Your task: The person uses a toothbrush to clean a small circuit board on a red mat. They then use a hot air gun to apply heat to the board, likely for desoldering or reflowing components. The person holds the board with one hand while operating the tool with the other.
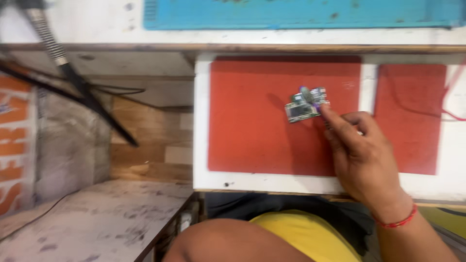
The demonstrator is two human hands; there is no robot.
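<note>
The right hand grips a thin tool, its tip on a small circuit board. The board lies on the far part of a red mat on the white worktop. The left hand is out of view.

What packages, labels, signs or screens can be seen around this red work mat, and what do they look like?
No packages or screens show.
Painted sign: on the wall at far left, cut off by the frame edge; large orange block shapes on a pale ground.
The small circuit board on the red mat, touched by the right hand, is green and silver; any label on it is too blurred to tell.
</note>
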